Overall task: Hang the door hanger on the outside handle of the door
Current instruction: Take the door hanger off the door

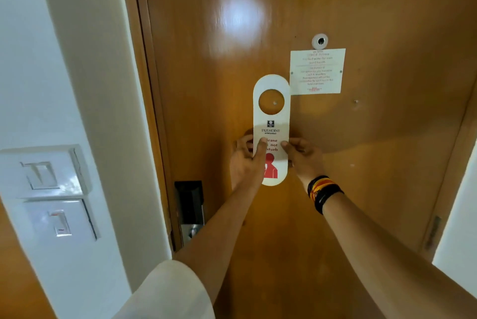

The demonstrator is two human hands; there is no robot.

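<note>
**Item: door hanger, card, held upright against door**

Your left hand (246,161) pinched the door hanger (271,130) at its 8 o'clock edge, thumb across the print. Your right hand (303,156) clamped the 4 o'clock edge. The hanger looked light, thin, stiffish and easily creased, so you were best gripping its lower edges. The lock plate (190,211) sat at 7 o'clock.

The door hanger (271,122) reads "PRESIDENT", smaller "AHMEDABAD" beneath, then red "Please … not …sturb", partly covered by a thumb. At its two o'clock, the white notice (317,70) on the door carries blurred, unreadable print.
</note>
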